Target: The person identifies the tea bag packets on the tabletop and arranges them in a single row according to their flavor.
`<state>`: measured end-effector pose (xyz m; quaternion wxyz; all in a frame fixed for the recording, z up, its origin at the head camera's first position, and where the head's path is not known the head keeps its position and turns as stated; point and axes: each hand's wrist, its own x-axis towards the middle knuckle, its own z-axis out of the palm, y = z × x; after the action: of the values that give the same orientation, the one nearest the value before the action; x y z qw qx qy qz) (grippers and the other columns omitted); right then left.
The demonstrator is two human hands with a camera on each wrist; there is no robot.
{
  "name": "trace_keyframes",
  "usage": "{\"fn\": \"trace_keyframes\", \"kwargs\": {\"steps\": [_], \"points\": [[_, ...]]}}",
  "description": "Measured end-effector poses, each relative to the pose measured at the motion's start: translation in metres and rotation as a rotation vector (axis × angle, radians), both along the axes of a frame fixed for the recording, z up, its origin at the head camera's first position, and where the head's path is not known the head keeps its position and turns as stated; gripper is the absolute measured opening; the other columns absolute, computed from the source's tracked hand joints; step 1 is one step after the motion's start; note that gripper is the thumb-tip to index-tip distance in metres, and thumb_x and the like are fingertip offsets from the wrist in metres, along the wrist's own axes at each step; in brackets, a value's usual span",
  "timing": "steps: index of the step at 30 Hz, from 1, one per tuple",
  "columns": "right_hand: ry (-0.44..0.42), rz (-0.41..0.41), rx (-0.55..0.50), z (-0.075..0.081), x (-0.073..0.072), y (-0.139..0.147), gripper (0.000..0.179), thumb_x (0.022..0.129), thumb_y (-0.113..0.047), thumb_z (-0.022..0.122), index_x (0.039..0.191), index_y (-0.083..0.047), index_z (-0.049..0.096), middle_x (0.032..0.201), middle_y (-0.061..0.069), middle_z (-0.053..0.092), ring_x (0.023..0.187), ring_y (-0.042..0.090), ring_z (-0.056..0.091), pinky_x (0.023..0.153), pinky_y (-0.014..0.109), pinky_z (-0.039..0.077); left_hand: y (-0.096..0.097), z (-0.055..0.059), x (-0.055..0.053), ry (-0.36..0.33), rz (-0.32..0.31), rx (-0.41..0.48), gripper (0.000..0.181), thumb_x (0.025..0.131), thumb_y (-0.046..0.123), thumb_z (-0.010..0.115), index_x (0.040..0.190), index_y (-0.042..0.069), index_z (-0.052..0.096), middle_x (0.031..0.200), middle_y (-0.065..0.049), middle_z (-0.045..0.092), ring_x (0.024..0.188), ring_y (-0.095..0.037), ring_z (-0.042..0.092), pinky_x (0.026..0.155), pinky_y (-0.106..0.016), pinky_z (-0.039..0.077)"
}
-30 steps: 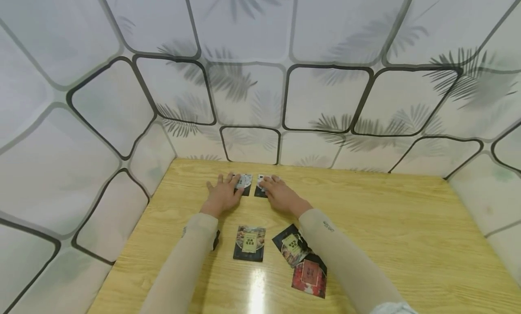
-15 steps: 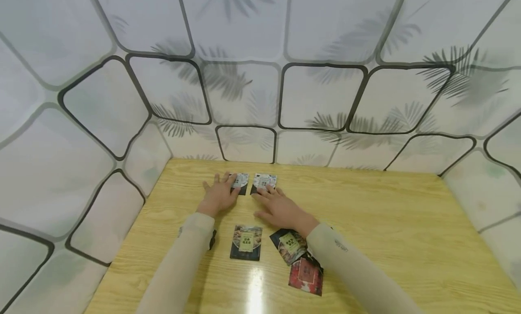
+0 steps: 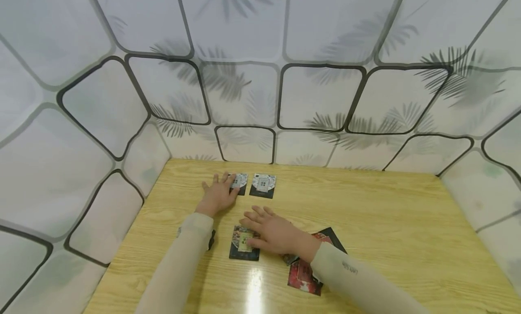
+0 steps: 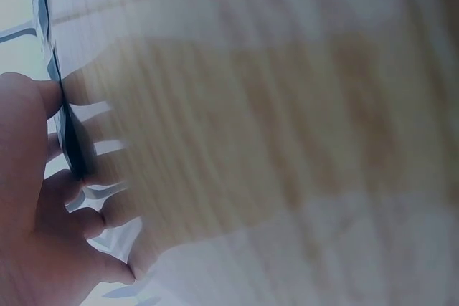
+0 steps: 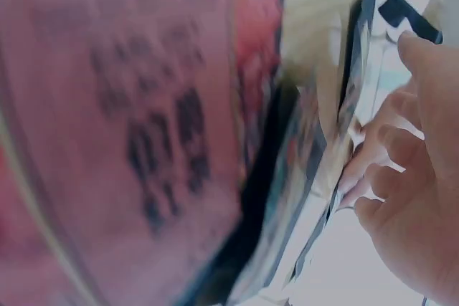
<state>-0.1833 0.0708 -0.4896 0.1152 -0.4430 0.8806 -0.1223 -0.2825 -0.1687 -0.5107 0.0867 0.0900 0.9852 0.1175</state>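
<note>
- Left hand [image 3: 217, 196]: fingers spread apart, resting on the left edge of a pale packet [image 3: 241, 184] at its 1 o'clock.
- Second pale packet [image 3: 262, 185]: flat at the first one's 3 o'clock, just beside it.
- Right hand [image 3: 277, 232]: fingers extended and apart, over part of a green-labelled packet [image 3: 242, 248] at its 8 o'clock — contact, cannot tell.
- Red packet [image 3: 301, 275]: at the right hand's 5 o'clock, overlapping others.
- Packet contents hidden.
- Since the earlier frame, the right hand has left the second pale packet — now fully uncovered.
</note>
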Motion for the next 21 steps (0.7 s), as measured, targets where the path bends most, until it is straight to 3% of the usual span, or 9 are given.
{"fn": "trace_keyframes", "kwargs": {"steps": [9, 21], "points": [[-0.007, 0.100, 0.022, -0.012, 0.021, -0.004, 0.065, 0.112, -0.055, 0.039, 0.168, -0.024, 0.031, 0.174, 0.004, 0.030, 0.163, 0.033, 0.024, 0.133, 0.053, 0.021, 0.002, -0.001, -0.001, -0.009, -0.007, 0.006, 0.065, 0.113, 0.047, 0.036, 0.170, 0.019, 0.024, 0.177, -0.016, 0.017, 0.161, -0.052, 0.011, 0.118, -0.086, 0.011], [0.005, 0.115, 0.042, -0.015, 0.025, -0.005, 0.062, 0.112, -0.049, 0.044, 0.168, -0.024, 0.032, 0.174, 0.002, 0.029, 0.162, 0.032, 0.026, 0.132, 0.052, 0.024, -0.002, -0.001, 0.002, 0.013, -0.039, -0.023, 0.065, 0.114, 0.048, 0.034, 0.170, 0.015, 0.024, 0.175, -0.019, 0.020, 0.160, -0.054, 0.013, 0.118, -0.085, 0.012]]}}
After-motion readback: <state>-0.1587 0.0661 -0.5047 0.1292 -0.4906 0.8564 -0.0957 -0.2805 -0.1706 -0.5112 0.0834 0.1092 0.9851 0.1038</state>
